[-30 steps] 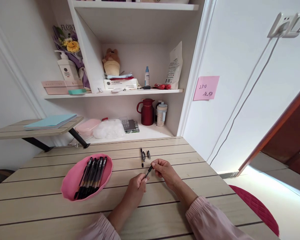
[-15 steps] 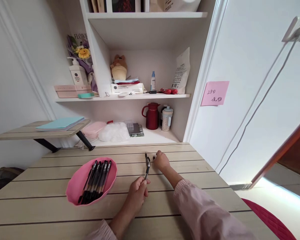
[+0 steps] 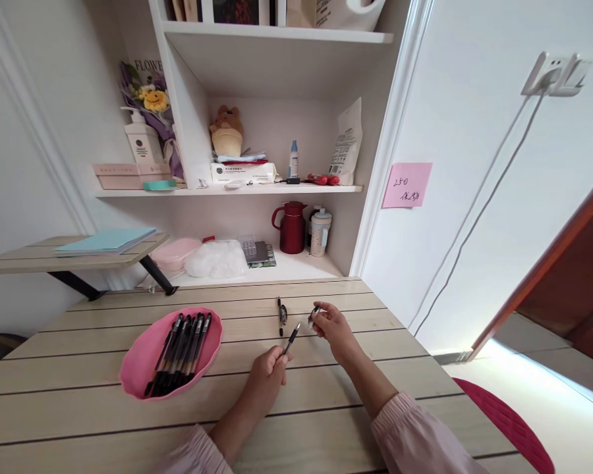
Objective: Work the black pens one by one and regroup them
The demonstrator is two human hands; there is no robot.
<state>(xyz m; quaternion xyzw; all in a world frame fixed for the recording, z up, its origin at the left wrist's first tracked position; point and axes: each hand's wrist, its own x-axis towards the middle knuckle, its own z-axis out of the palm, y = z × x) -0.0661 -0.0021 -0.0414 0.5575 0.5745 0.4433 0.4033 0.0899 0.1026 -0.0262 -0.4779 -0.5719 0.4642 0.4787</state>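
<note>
My left hand (image 3: 267, 376) is closed around a pen (image 3: 291, 339), whose black front end points up and to the right. Pinched in the fingertips of my right hand (image 3: 332, 328) is a small dark and whitish piece (image 3: 313, 317), close to the pen's tip but apart from it; its kind is partly hidden by the fingers. Just beyond my left hand, a small black pen-like piece (image 3: 279, 317) lies on the tabletop, with a short dark part beside it. To the left, a pink scalloped dish (image 3: 133, 368) holds several black pens (image 3: 180, 352) lying side by side.
The slatted wooden tabletop (image 3: 321, 421) reaches white shelves at the back. A small raised stand (image 3: 10, 263) with blue paper (image 3: 106, 241) is at left. A red jug (image 3: 292, 227) and a light cup (image 3: 320, 234) stand on the lower shelf.
My right hand has come up off the tabletop and back a little, with a small piece in its fingertips. The pen in my left hand now sits lower, apart from the pieces behind it.
</note>
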